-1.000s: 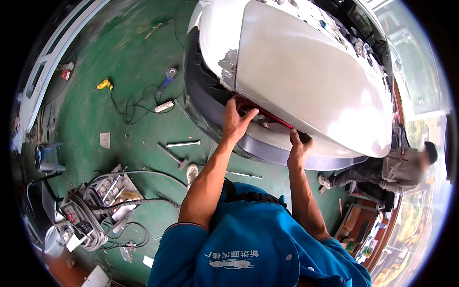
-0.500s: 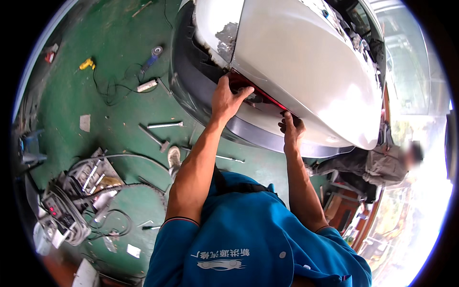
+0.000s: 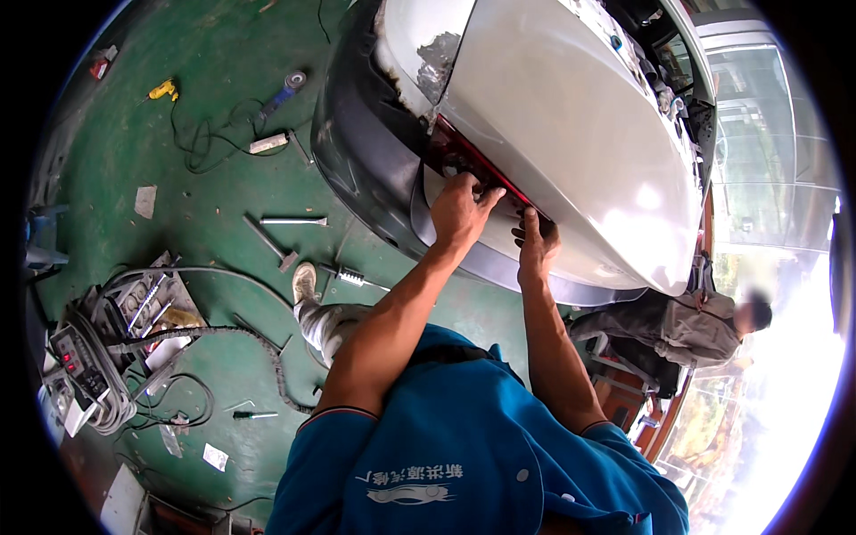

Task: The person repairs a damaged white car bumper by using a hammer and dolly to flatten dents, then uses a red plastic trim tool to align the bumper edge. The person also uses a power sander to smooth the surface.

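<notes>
A long dark-red tail light (image 3: 467,153) lies along the lower edge of a pale car's trunk lid (image 3: 544,125). My left hand (image 3: 462,212) grips the lamp near its middle, with the thumb stretched along the red strip and the other fingers curled below. At the lamp's right end, my right hand (image 3: 539,242) pinches the edge, thumb on top and fingers bent underneath. What lies under the fingertips is hidden. The dark bumper (image 3: 357,192) curves below and to the left of both hands. Bare, scraped paint (image 3: 437,64) shows on the body panel beside the lamp.
On the green floor at left lie a hammer (image 3: 271,242), a metal bar (image 3: 294,221), a blue angle grinder (image 3: 283,94), a yellow drill (image 3: 164,89) and a power strip (image 3: 268,144). A cabled machine (image 3: 98,374) stands lower left. Another person (image 3: 691,325) is at right.
My left hand has slid right along the lamp, from its left end to near its middle, uncovering the left part. My right hand stays at the right end. More of my left leg shows.
</notes>
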Demonstrator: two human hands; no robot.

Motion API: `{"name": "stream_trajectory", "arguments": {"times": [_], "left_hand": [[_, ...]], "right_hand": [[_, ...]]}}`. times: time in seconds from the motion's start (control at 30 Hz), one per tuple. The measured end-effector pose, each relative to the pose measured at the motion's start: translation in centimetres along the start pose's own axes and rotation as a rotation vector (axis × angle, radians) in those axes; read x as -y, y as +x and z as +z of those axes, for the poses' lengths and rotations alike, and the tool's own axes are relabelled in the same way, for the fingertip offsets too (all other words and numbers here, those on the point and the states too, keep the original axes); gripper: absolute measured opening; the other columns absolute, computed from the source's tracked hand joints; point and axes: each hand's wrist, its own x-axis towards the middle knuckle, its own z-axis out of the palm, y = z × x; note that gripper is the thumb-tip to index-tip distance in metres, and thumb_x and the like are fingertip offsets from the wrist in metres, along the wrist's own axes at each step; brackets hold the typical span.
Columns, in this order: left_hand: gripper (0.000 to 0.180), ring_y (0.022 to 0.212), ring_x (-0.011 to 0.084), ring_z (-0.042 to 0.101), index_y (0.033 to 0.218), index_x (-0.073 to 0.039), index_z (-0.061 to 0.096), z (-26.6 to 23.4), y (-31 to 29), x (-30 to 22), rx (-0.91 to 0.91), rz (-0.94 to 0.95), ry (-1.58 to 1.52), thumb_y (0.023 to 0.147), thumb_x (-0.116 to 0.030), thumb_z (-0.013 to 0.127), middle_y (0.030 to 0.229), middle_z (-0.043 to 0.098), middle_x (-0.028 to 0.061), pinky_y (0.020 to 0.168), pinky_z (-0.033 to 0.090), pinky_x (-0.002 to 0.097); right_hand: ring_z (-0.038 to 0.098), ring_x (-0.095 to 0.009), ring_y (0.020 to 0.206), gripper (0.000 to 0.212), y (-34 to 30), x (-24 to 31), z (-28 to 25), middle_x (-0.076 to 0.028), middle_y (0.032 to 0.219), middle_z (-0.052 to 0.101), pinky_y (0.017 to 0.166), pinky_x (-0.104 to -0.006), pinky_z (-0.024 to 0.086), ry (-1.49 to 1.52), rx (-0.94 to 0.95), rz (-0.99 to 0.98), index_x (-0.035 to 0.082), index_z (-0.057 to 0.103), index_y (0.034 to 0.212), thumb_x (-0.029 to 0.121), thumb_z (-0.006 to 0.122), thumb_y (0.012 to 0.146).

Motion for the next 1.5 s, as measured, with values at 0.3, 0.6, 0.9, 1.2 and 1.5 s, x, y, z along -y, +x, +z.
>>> {"name": "stream_trajectory", "arguments": {"times": [0.3,0.6,0.9,1.2,1.5], "left_hand": [[0.041,0.076,0.0302,0.070,0.090,-0.002,0.066,1.2,-0.6,0.5,-0.025,-0.037,-0.067,0.083,-0.037,0.086,0.083,0.072,0.0124,0.068,0.054,0.0425],[0.040,0.074,0.0247,0.071,0.090,0.000,0.067,0.5,-0.1,-0.7,0.058,-0.095,-0.116,0.085,-0.036,0.085,0.082,0.074,0.0121,0.070,0.054,0.0391],[0.048,0.069,0.0240,0.063,0.086,0.002,0.067,0.3,0.5,-0.2,0.069,-0.041,0.018,0.084,-0.042,0.086,0.076,0.068,0.0114,0.069,0.052,0.0390],[0.046,0.071,0.0218,0.067,0.090,0.002,0.067,0.0,-0.3,-1.0,0.076,-0.082,-0.031,0.085,-0.041,0.084,0.078,0.071,0.0126,0.069,0.054,0.0377],[0.047,0.096,0.0384,0.068,0.115,0.001,0.059,0.6,-3.5,5.6,0.060,-0.155,-0.081,0.092,-0.038,0.074,0.105,0.070,0.0181,0.085,0.054,0.0466]], "right_hand": [[0.068,-0.018,0.073,0.056,-0.6,-0.3,-0.7,-0.012,0.099,0.071,0.066,-0.0325,0.058,0.003,0.076,0.043,-0.006,0.064,0.117,0.044,0.074,0.094],[0.069,-0.017,0.069,0.047,-2.4,-3.5,-1.6,-0.012,0.087,0.070,0.062,-0.0300,0.053,0.070,0.262,0.161,-0.007,0.066,0.108,0.039,0.071,0.098],[0.072,-0.030,0.075,0.052,-2.1,-0.8,-1.1,-0.018,0.081,0.072,0.072,-0.0408,0.055,-0.014,0.158,-0.026,-0.002,0.070,0.104,0.049,0.070,0.095],[0.069,-0.020,0.065,0.060,-0.2,-1.2,0.7,-0.009,0.066,0.070,0.067,-0.0362,0.054,-0.109,-0.002,0.044,0.001,0.079,0.085,0.061,0.074,0.087],[0.060,-0.015,0.065,0.058,-0.9,-0.1,1.1,-0.008,0.068,0.067,0.062,-0.0308,0.048,0.023,0.034,0.013,-0.005,0.075,0.083,0.052,0.076,0.092]]}}
